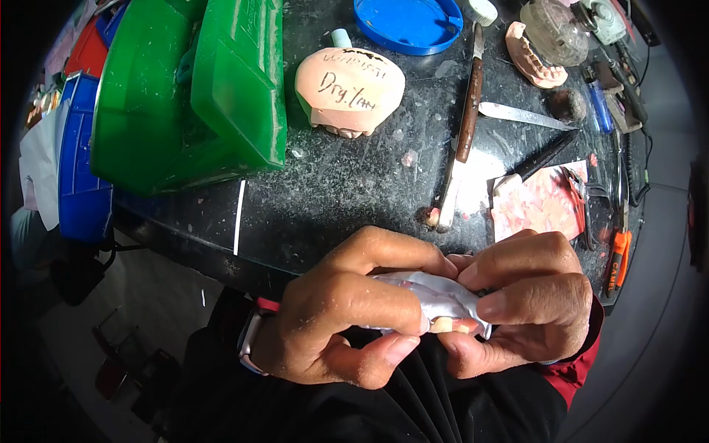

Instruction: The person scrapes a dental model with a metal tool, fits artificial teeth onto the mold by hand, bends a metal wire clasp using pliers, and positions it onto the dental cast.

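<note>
Near the table's front edge, my left hand (pixel 347 310) and my right hand (pixel 528 303) hold a crumpled silver foil piece (pixel 432 284) between them. The left fingers are closed on its left end, with thumb and index tip close together. My right fingers and thumb pinch the other end. Along the lower edge of the foil, cream-coloured artificial teeth (pixel 442 325) with some pink material show between my fingertips. The fingers hide part of the foil and any other teeth. A watch (pixel 252 341) is on my left wrist.
A green bin (pixel 240 88) and blue bin (pixel 87 166) stand left. Behind my hands lie a handwritten-on dental cast (pixel 351 88), blue lid (pixel 410 26), wooden-handled knife (pixel 470 107), metal blade (pixel 524 116), pink-stained sheet (pixel 539 203), orange cutter (pixel 619 258) and another dental cast (pixel 532 63).
</note>
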Demonstrator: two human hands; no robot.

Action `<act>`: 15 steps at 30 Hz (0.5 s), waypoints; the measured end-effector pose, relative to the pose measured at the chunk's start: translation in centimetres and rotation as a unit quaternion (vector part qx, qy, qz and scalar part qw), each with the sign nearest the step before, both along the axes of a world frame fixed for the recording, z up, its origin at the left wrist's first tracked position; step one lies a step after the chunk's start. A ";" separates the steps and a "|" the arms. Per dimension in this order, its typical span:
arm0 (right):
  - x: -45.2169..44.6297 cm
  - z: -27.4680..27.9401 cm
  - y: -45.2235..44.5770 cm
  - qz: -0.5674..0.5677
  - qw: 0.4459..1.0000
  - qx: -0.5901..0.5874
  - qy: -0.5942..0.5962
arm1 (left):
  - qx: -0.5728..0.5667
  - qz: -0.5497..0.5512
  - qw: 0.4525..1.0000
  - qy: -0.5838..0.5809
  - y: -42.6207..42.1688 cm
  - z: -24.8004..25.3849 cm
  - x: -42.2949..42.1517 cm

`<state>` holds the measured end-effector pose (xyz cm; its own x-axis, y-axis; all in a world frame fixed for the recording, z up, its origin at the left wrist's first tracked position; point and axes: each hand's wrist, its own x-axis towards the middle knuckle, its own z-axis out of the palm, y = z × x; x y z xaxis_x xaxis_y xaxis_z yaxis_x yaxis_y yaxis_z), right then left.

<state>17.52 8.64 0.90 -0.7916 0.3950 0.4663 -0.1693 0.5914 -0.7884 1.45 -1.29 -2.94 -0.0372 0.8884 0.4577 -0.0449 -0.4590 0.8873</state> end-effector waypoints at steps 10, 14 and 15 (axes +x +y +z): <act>0.0 0.0 -0.1 -0.009 1.000 0.005 0.001 | -0.001 -0.013 1.000 -0.013 0.2 0.1 0.1; 0.0 0.1 -0.1 -0.012 1.000 0.021 -0.008 | -0.006 -0.023 1.000 -0.005 0.2 0.2 -0.1; 0.0 0.0 0.0 -0.010 1.000 0.021 -0.007 | -0.003 -0.024 1.000 0.003 0.2 0.1 -0.2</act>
<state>17.54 8.61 0.91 -0.7899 0.3911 0.4724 -0.1462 0.6279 -0.7644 1.25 -1.09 -2.81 0.0085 0.8920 0.4519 -0.0620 -0.4506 0.8906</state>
